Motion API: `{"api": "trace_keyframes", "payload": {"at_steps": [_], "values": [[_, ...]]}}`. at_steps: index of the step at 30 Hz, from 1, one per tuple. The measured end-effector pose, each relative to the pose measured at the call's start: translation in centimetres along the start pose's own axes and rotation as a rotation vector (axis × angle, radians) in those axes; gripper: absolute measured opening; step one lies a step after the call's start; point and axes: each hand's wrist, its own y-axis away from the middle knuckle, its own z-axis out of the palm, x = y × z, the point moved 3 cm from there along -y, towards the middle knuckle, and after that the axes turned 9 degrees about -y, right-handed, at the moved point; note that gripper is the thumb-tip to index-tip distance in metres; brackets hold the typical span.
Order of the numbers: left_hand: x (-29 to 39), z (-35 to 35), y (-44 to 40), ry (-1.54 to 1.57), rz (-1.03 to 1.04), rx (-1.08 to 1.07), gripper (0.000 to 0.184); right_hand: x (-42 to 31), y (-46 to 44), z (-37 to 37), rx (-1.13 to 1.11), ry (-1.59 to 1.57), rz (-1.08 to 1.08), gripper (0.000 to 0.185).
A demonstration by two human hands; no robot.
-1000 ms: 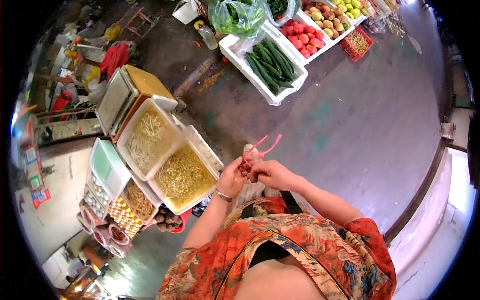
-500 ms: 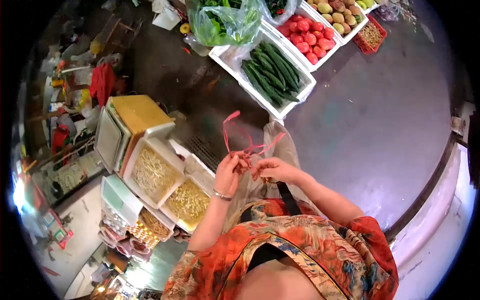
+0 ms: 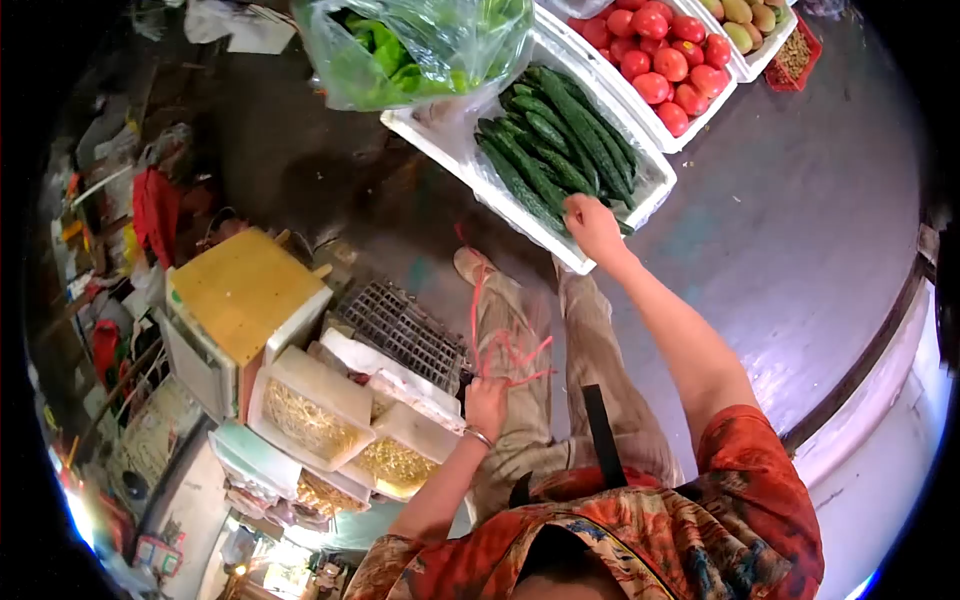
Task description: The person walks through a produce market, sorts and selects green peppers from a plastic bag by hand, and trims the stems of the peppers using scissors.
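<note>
My left hand (image 3: 487,404) is closed round pink plastic string (image 3: 480,325), whose loose ends hang in front of my trouser legs. My right arm reaches forward, and my right hand (image 3: 592,222) is at the near edge of a white foam box (image 3: 530,232), over the lower end of the cucumbers (image 3: 560,135). Its fingers are curled in; whatever they may hold is hidden. The cucumbers lie side by side on clear plastic in the box.
Beyond the box are tomatoes (image 3: 670,65), a bag of leafy greens (image 3: 400,50) and a red basket (image 3: 797,60). At left stand tubs of sprouts (image 3: 310,410), a yellow-topped box (image 3: 245,295) and a dark grate (image 3: 402,335).
My right hand has left the string and moved forward to the cucumber box. My left hand has lowered with the string. The view has come closer to the boxes.
</note>
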Motion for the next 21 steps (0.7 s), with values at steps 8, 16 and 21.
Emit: {"api": "trace_keyframes", "payload": {"at_steps": [8,16,21], "values": [[-2.9,1.7,-2.6,-0.061,0.003,-0.195,0.019,3.8,-7.9,6.9,0.185,0.346,0.019,0.042],[-3.7,0.7,-4.2,-0.013,-0.045,-0.254,0.018,4.4,-7.6,6.2,0.188,0.179,-0.157,0.039],[-3.8,1.0,-4.6,-0.049,-0.044,-0.263,0.015,5.5,-6.4,3.9,0.014,-0.517,0.33,0.046]]}}
